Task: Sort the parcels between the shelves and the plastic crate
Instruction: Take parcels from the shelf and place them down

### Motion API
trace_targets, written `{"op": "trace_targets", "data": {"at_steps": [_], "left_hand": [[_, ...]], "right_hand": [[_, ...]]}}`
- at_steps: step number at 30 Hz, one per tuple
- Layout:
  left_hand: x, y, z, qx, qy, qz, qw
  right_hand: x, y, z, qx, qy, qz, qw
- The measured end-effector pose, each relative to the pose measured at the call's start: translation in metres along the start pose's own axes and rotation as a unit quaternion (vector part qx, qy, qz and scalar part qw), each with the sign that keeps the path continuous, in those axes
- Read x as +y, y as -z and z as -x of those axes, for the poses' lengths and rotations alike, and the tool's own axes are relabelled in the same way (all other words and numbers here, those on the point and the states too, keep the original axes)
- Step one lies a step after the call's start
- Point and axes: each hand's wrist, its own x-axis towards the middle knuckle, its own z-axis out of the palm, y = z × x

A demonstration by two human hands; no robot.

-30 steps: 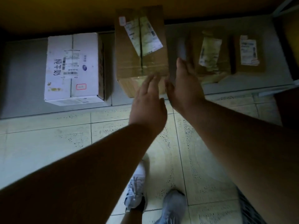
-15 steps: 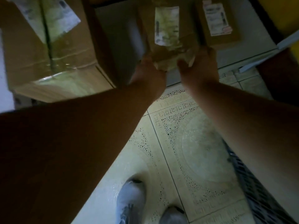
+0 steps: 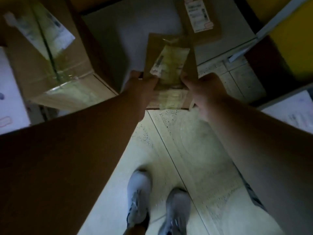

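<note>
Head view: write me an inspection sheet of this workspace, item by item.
Surface: grey bottom shelf just above a pale tiled floor.
Job's things: small brown parcel held by both hands; large taped box to its left; flat labelled parcel behind it on the shelf.
Clutter: white carton at far left.
Hands: left hand and right hand grip the small parcel's near end.
Cables: nothing seen.
Surroundings: grey shoes; dim light.

My feed is dim and soft: my forearms are near-black silhouettes, the pale patterned floor tiles (image 3: 189, 150) catch the only brightness, clear tape on the large brown cardboard box (image 3: 55, 70) glints, and edges bend.
</note>
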Motion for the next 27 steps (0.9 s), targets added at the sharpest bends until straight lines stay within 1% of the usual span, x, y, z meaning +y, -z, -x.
{"op": "trace_targets", "data": {"at_steps": [2, 3, 6, 7, 8, 11, 13, 15, 17, 19, 21, 24, 27], "left_hand": [[0.001, 0.008, 0.039, -0.016, 0.022, 0.062, 0.998], [0.002, 0.014, 0.061, -0.045, 0.032, 0.082, 0.995], [0.019, 0.028, 0.139, -0.130, 0.088, 0.121, 0.980], [0.027, 0.031, 0.167, -0.148, 0.088, 0.124, 0.977], [0.034, 0.033, 0.195, -0.155, 0.077, 0.120, 0.978], [0.052, 0.043, 0.275, -0.146, 0.034, 0.101, 0.984], [0.060, 0.050, 0.327, -0.145, 0.002, 0.076, 0.986], [0.065, 0.056, 0.375, -0.124, -0.028, 0.055, 0.990], [0.070, 0.059, 0.420, -0.110, -0.048, 0.061, 0.991], [0.078, 0.061, 0.465, -0.098, -0.062, 0.086, 0.990], [0.089, 0.062, 0.509, -0.085, -0.076, 0.119, 0.986], [0.106, 0.061, 0.568, -0.055, -0.108, 0.143, 0.982], [0.121, 0.065, 0.613, -0.020, -0.136, 0.159, 0.978]], "right_hand": [[0.006, 0.030, 0.047, -0.007, 0.010, -0.035, 0.999], [0.007, 0.047, 0.068, -0.025, 0.018, -0.056, 0.998], [0.004, 0.099, 0.155, -0.112, 0.055, -0.094, 0.988], [-0.001, 0.114, 0.185, -0.129, 0.052, -0.112, 0.984], [-0.005, 0.129, 0.214, -0.130, 0.048, -0.124, 0.983], [-0.026, 0.162, 0.290, -0.152, 0.066, -0.157, 0.974], [-0.042, 0.181, 0.335, -0.150, 0.040, -0.196, 0.968], [-0.053, 0.196, 0.374, -0.131, 0.037, -0.197, 0.971], [-0.056, 0.212, 0.410, -0.110, 0.070, -0.141, 0.981], [-0.059, 0.230, 0.444, -0.095, 0.119, -0.109, 0.982], [-0.067, 0.252, 0.476, -0.082, 0.168, -0.099, 0.977], [-0.079, 0.280, 0.515, -0.093, 0.227, -0.087, 0.966], [-0.096, 0.294, 0.544, -0.094, 0.267, -0.080, 0.956]]}}
